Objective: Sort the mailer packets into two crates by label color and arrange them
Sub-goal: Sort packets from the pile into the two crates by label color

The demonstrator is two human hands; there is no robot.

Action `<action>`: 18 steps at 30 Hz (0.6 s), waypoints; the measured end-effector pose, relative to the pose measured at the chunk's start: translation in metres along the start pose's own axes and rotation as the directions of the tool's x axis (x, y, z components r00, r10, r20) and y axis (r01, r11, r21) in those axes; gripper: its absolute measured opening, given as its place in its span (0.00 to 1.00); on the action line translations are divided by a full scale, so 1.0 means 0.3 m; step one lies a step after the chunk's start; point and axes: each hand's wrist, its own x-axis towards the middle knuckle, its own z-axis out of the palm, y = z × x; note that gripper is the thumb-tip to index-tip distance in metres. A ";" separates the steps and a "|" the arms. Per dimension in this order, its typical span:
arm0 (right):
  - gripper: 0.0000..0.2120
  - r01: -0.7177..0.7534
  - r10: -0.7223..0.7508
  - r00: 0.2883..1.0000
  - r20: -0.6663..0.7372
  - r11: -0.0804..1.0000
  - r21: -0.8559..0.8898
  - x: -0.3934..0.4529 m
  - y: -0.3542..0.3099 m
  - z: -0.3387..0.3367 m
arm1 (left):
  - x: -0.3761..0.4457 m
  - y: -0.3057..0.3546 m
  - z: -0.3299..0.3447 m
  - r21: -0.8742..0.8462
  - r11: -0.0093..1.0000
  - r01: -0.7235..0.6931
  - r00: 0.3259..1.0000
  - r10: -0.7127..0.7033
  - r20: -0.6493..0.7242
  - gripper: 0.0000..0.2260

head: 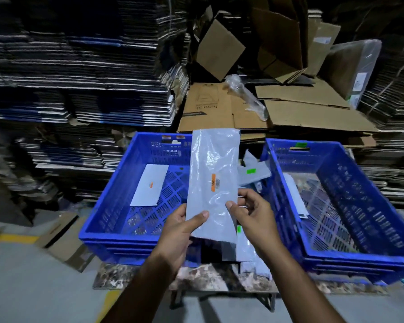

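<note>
In the centre of the frame I hold one grey mailer packet [211, 183] upright with both hands. My left hand [182, 229] has its grip closed on the lower left corner, the thumb lying across the front of the packet. My right hand [250, 213] pinches the lower right edge between thumb and fingers. The packet has an orange label [213, 182] with a small barcode beside it, near its middle.

Behind the packet, at centre left, stands the left blue crate [103, 220]. Inside it one flat packet [151, 188] with a small orange mark lies on the bottom. At the right of the frame stands the right blue crate [350, 255], and I see pale packets in it against its left wall; their labels I cannot tell.

Between the two crates lies a loose heap of packets [252, 176] on the marbled tabletop [117, 276], one of them with a green label [251, 170]. Stacks of flattened cardboard [79, 66] fill the upper part of the frame.
</note>
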 end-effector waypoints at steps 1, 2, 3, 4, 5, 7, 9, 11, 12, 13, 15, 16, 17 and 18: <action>0.07 -0.008 0.008 1.000 -0.010 1.000 -0.011 0.012 0.016 0.043 | 0.005 0.019 -0.050 0.039 0.999 0.012 1.000 -0.012 -0.004 0.14; 0.07 -0.017 0.016 1.000 -0.026 1.000 -0.021 0.028 0.033 0.088 | 0.015 0.039 -0.106 0.081 0.997 0.016 0.999 -0.014 -0.030 0.11; 0.09 -0.027 0.026 0.998 -0.051 0.999 -0.032 0.045 0.045 0.131 | 0.025 0.062 -0.163 0.115 0.993 0.016 0.997 -0.008 -0.072 0.06; 0.11 -0.039 0.035 0.997 -0.076 0.998 -0.056 0.063 0.053 0.174 | 0.038 0.087 -0.222 0.147 0.989 0.017 0.992 0.002 -0.129 0.02; 0.14 -0.051 0.044 0.995 -0.092 0.995 -0.086 0.083 0.057 0.216 | 0.058 0.110 -0.288 0.189 0.982 0.011 0.981 0.026 -0.191 0.02; 0.20 -0.074 0.061 0.994 -0.095 0.987 -0.142 0.123 0.056 0.295 | 0.111 0.153 -0.427 0.353 0.936 -0.008 0.957 0.110 -0.270 0.02; 0.21 -0.080 0.066 0.995 -0.070 0.974 -0.212 0.175 0.064 0.370 | 0.172 0.182 -0.557 0.546 0.838 -0.028 0.934 0.216 -0.284 0.04; 0.18 -0.064 0.058 0.998 -0.030 0.955 -0.290 0.242 0.090 0.440 | 0.239 0.201 -0.665 0.747 0.665 -0.016 0.903 0.330 -0.275 0.07; 0.17 -0.057 0.059 0.998 -0.002 0.947 -0.317 0.282 0.111 0.476 | 0.270 0.212 -0.705 0.848 0.530 -0.002 0.888 0.391 -0.242 0.10; 0.16 -0.058 0.071 0.997 0.026 0.941 -0.333 0.324 0.134 0.511 | 0.301 0.224 -0.734 0.922 0.387 0.021 0.880 0.431 -0.201 0.12; 0.18 -0.079 0.112 0.991 0.072 0.929 -0.362 0.411 0.182 0.579 | 0.359 0.241 -0.777 0.978 0.194 0.075 0.887 0.434 -0.154 0.17; 0.19 -0.090 0.134 0.987 0.091 0.920 -0.381 0.455 0.208 0.613 | 0.385 0.247 -0.791 0.986 0.137 0.098 0.899 0.413 -0.147 0.18; 0.20 -0.097 0.154 0.982 0.113 0.911 -0.400 0.495 0.230 0.646 | 0.409 0.245 -0.810 0.990 0.094 0.110 0.910 0.392 -0.138 0.19; 0.21 -0.106 0.176 0.975 0.134 0.903 -0.416 0.535 0.252 0.679 | 0.429 0.243 -0.825 0.992 0.052 0.117 0.920 0.369 -0.128 0.19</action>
